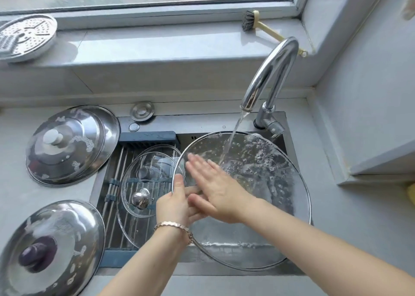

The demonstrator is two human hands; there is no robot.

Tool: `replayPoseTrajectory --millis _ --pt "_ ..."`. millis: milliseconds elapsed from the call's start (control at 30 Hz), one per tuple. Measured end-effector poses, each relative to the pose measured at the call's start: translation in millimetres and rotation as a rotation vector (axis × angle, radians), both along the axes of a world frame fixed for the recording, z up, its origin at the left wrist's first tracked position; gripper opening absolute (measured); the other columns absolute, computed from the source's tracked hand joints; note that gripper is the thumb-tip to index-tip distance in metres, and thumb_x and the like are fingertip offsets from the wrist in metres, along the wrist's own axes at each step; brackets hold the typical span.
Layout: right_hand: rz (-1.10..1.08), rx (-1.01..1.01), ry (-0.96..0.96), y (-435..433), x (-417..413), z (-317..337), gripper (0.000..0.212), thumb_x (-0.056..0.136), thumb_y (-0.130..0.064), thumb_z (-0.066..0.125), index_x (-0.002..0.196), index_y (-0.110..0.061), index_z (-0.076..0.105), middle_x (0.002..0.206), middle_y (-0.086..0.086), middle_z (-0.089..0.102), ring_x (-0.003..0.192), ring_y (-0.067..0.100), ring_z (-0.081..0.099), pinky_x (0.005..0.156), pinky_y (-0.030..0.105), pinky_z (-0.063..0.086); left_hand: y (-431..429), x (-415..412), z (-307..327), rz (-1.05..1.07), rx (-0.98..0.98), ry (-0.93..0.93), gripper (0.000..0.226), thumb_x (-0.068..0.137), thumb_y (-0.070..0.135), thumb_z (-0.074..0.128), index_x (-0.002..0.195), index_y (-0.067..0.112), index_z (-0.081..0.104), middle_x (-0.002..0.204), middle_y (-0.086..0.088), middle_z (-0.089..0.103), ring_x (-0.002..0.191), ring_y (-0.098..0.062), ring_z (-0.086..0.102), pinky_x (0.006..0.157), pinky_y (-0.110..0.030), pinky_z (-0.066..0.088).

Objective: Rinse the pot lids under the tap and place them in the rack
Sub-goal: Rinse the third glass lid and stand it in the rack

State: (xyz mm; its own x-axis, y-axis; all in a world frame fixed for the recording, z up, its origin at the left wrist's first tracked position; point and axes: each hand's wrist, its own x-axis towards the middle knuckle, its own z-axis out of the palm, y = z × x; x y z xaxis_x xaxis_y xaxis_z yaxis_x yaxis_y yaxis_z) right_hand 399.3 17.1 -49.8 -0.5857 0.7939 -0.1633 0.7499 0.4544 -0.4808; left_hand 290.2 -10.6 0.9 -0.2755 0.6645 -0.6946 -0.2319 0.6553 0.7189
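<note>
Head view: the large glass lid (258, 183) is held tilted over the sink (224, 271), its far edge under the tap (274, 71). Water (231, 138) runs from the spout onto the glass, which carries suds and bubbles on its right half.

The left hand (177, 203) grips the lid's left rim, with the thumb on top and the fingers curled beneath the glass. A bracelet (175, 227) sits on that wrist. The right hand (215, 190) lies flat on the lid's upper face, its fingers straight, slightly spread and blurred at the tips.

The rack (112, 161) spans the left part of the sink. The small glass lid (143, 172) rests on it, knob up, just beside the large glass lid.

Two steel lids lie on the worktop (13, 183) left of the sink: the far steel lid (71, 143), and the near steel lid (49, 248) with a dark knob. Both show patches of suds.

On the window sill (157, 46), a perforated plate (24, 37) lies at the left and a brush (249, 21) at the right.
</note>
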Motion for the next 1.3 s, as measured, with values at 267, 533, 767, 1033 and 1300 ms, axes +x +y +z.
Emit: replayPoseTrajectory --millis 267,533,767,1033,1300 --pt "-0.595 -0.210 -0.220 -6 56 -31 0.058 0.100 -0.037 0.025 0.147 -0.004 0.016 0.158 0.011 0.006 0.146 0.020 0.002 0.117 0.034 -0.003 25 -23 5 -0.230 0.234 0.516 0.054 0.091 0.044 0.047 0.075 -0.005 0.061 0.066 -0.025 0.065 0.063 -0.037 0.065 0.062 -0.045 0.057" --pt "-0.710 -0.487 0.199 -30 5 -28 0.074 0.097 -0.048 0.026 0.148 -0.009 -0.010 0.156 0.007 -0.020 0.144 0.017 -0.016 0.117 0.033 -0.006 30 -24 19 -0.242 0.321 0.598 0.046 0.091 0.045 0.047 0.067 0.009 0.062 0.070 -0.017 0.070 0.067 -0.033 0.068 0.068 -0.051 0.055" --pt "-0.496 0.032 0.301 11 -17 -9 0.084 0.085 -0.065 0.009 0.147 -0.011 -0.010 0.153 0.002 -0.020 0.142 0.010 -0.021 0.115 0.027 -0.015 16 -4 15 -0.065 0.255 0.319 0.037 0.091 0.039 0.050 0.068 0.011 0.063 0.058 -0.013 0.068 0.054 -0.029 0.068 0.052 -0.039 0.058" --pt "-0.422 0.050 0.084 23 18 -16 0.086 0.078 -0.065 0.002 0.146 -0.014 -0.013 0.154 0.003 -0.019 0.138 0.006 -0.025 0.116 0.027 -0.015 14 -12 17 0.014 0.222 0.158 0.040 0.093 0.038 0.046 0.081 0.002 0.060 0.063 -0.017 0.068 0.048 -0.023 0.068 0.044 -0.029 0.054" --pt "-0.321 0.087 0.183 35 3 -2 0.070 0.089 -0.050 0.017 0.146 -0.018 -0.009 0.151 -0.009 -0.019 0.135 -0.002 -0.021 0.117 0.026 -0.010 11 -8 18 -0.006 0.175 0.102 0.042 0.093 0.035 0.047 0.079 -0.003 0.059 0.046 -0.010 0.065 0.039 -0.021 0.063 0.037 -0.027 0.051"
